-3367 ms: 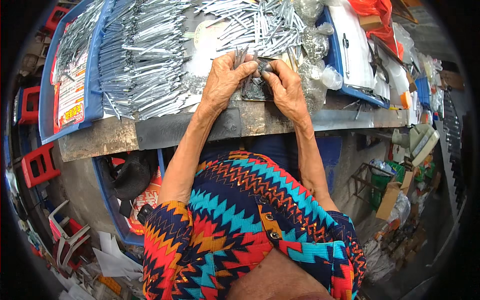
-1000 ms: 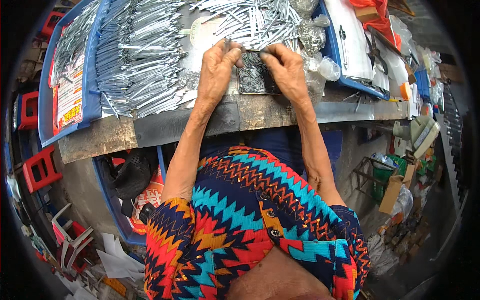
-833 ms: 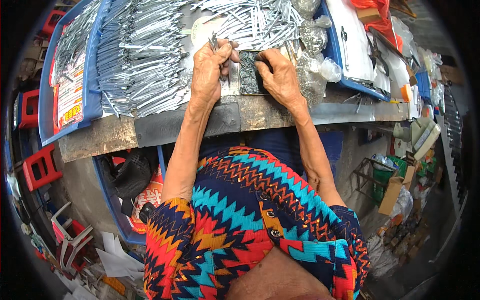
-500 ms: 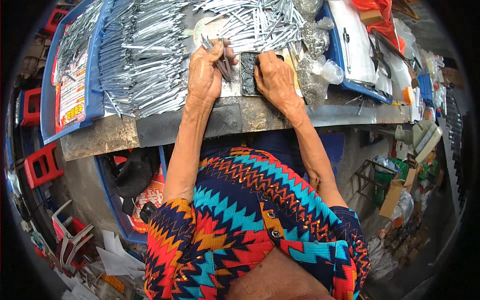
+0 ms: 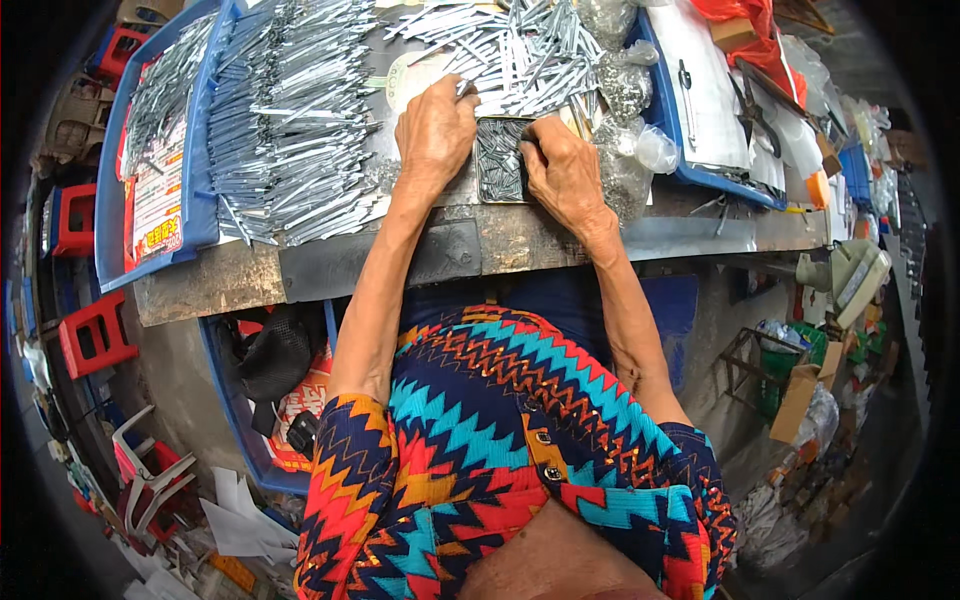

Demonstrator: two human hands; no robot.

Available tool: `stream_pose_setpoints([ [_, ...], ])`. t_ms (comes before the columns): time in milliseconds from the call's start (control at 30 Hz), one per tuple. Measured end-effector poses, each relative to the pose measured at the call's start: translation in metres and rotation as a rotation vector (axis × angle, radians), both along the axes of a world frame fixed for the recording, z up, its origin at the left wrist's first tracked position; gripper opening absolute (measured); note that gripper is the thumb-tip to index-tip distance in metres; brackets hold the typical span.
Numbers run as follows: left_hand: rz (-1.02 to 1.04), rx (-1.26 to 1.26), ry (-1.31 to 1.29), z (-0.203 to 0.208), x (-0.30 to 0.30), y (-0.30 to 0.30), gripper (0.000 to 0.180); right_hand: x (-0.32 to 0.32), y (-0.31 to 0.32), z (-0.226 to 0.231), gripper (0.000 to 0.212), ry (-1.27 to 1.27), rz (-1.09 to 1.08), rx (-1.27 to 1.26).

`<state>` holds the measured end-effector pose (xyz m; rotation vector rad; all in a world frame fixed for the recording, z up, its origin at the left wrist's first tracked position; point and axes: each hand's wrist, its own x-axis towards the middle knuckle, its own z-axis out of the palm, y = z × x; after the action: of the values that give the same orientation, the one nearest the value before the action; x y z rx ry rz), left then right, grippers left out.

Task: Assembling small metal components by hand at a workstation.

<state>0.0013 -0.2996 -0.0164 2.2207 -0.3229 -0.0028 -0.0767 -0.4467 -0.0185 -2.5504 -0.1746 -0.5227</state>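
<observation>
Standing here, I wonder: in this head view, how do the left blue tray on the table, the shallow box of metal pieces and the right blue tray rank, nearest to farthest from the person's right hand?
1. Shallow box of metal pieces: just left of the right hand.
2. Right blue tray: to its right.
3. Left blue tray: far left.

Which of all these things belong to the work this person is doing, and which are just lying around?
Apparently in use:
shallow box of small metal pieces, at the right hand
loose metal strips, near the left hand
stacked metal strips

Apparently lying about:
red stool
cardboard box
white papers
</observation>
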Motion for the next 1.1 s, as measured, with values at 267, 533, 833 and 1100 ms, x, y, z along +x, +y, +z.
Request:
stream_pose_setpoints([
  [267,0.0,0.23,-0.2,-0.014,0.001,-0.008,0.023,-0.004,-0.001,0.005,0.008,0.062,-0.034,0.214],
  [533,-0.093,0.185,-0.254,-0.018,0.003,-0.005,0.019,0.0,0.0,0.0,0.009,0.216,-0.106,0.781],
  [833,-0.024,-0.227,-0.163,-0.002,-0.007,0.002,0.016,0.001,-0.005,0.005,0.015,0.279,-0.031,1.105],
  [1100,-0.197,-0.739,0.352,0.002,-0.033,0.017,0.022,0.002,0.003,0.013,0.025,0.268,0.041,1.218],
])
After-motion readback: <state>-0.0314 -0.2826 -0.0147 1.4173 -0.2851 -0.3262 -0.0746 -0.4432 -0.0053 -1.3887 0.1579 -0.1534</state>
